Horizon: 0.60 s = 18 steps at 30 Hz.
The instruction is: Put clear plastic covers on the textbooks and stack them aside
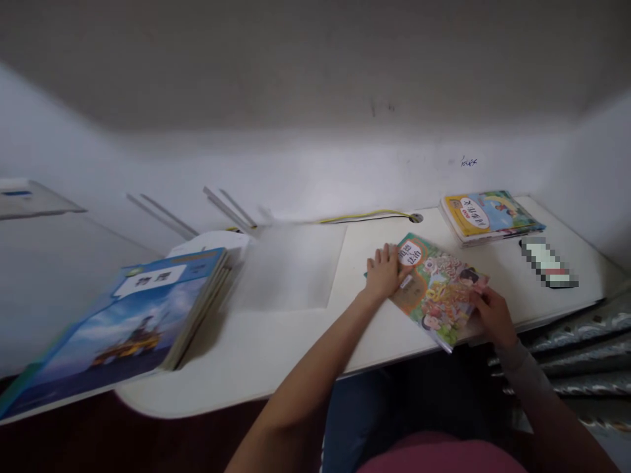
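A textbook point(446, 289) with a green, illustrated cover lies at a slant near the front edge of the white desk, and a clear plastic cover seems to wrap it. My left hand point(383, 272) rests on its upper left side with the fingers spread. At the lower right edge, my right hand point(493, 316) pinches the book between thumb and fingers; some fingertips are hidden. To the left of my left hand lies a clear plastic sheet point(290, 269), flat on the desk.
A stack of large books point(148, 315) with a blue top cover sits at the left, overhanging the desk point(236, 381). At the back right are several stacked books point(493, 213) and a phone point(547, 263). A yellow cable point(365, 215) runs along the wall to a hole.
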{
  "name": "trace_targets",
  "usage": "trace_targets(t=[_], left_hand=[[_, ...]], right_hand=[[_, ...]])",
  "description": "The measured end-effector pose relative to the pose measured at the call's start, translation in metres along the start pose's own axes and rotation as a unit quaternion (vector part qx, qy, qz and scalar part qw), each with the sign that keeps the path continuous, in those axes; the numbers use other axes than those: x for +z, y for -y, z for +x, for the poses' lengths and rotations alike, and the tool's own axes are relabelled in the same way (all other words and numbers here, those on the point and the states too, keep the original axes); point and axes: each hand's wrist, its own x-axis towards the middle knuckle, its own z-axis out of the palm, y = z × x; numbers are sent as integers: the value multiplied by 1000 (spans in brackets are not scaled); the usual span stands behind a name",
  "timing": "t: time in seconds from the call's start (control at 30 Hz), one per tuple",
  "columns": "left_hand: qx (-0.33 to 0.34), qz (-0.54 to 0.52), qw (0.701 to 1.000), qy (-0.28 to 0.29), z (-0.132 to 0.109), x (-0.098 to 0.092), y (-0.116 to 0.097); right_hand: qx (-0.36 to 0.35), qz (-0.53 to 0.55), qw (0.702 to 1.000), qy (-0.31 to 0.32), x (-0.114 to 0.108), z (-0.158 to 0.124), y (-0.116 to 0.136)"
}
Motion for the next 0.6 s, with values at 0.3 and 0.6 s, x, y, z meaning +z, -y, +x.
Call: trace_targets(t=[0.3, 0.6], left_hand=[[-33, -100, 994, 6, -29, -12, 47], [-154, -154, 975, 39, -8, -24, 100]], right_hand=[[-92, -271, 958, -25, -27, 38, -7], [-113, -299, 944, 76, 29, 95, 14]])
